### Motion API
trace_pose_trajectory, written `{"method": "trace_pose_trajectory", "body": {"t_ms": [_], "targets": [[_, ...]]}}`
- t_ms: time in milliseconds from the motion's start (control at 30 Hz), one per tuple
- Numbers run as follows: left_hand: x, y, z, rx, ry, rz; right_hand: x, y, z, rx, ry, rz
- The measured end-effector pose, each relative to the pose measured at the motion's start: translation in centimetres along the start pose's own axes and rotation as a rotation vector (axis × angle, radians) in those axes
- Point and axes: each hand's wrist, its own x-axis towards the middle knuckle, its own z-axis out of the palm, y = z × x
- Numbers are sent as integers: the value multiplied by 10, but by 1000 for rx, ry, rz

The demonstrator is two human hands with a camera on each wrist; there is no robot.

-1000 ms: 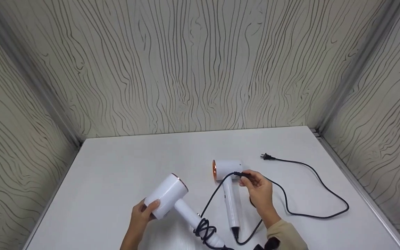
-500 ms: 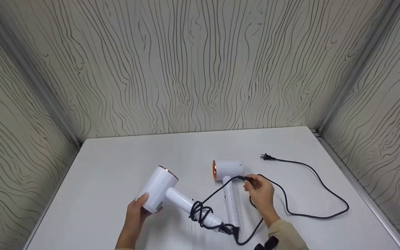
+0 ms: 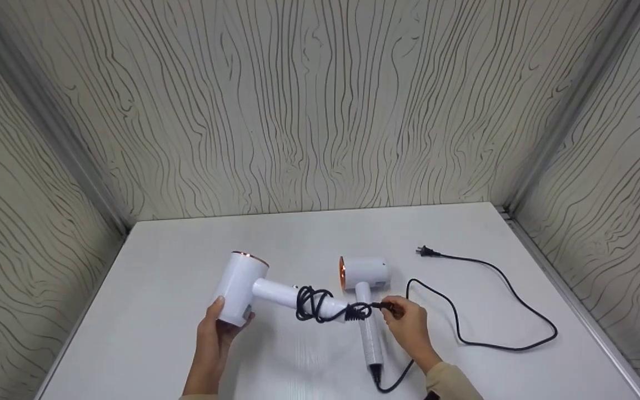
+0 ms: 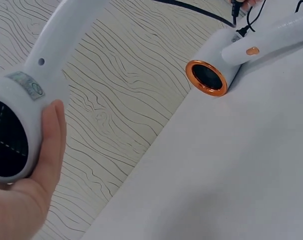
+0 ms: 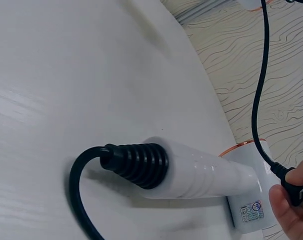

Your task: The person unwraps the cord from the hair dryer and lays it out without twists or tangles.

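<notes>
My left hand (image 3: 213, 336) grips a white hair dryer (image 3: 239, 289) by the rear of its barrel and holds it above the table, handle pointing right. Black cord (image 3: 311, 304) is wound loosely round that handle. Between thumb and fingers, my right hand (image 3: 411, 329) pinches the black plug (image 5: 293, 189) at the cord's end; its prongs are mostly hidden. A second white hair dryer (image 3: 365, 272), with an orange-copper rim, lies on the table beneath the held dryer's handle end. In the right wrist view its ribbed black cord sleeve (image 5: 141, 164) shows closest.
The lying dryer's cord (image 3: 511, 348) loops across the right side of the white table (image 3: 175, 266). Its two-pronged plug (image 3: 425, 251) rests toward the back right. Panels with a wood-grain line pattern (image 3: 309, 111) enclose the table at the back and both sides.
The held hair dryer has moved left and up, its handle swinging closer to level. My right hand has gone down with the plug, and the cord between plug and handle now looks shorter.
</notes>
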Motion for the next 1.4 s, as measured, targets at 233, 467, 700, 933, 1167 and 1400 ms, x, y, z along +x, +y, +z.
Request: {"method": "trace_pose_trajectory", "body": {"t_ms": [233, 467, 700, 933, 1167, 1400], "targets": [[-1, 8, 2, -102, 39, 3, -14, -4, 8, -98, -145, -42], [0, 13, 2, -168, 83, 15, -28, -13, 19, -194, -298, -164], [2, 17, 3, -213, 144, 2, -40, -21, 32, -187, -378, -267], [1, 22, 7, -242, 170, -8, -46, -22, 43, -161, -443, -322], [-2, 28, 10, -291, 148, 4, -44, -20, 51, -208, -431, -323], [-2, 32, 12, -281, 144, 23, -41, -12, 53, -275, -384, -391]]}}
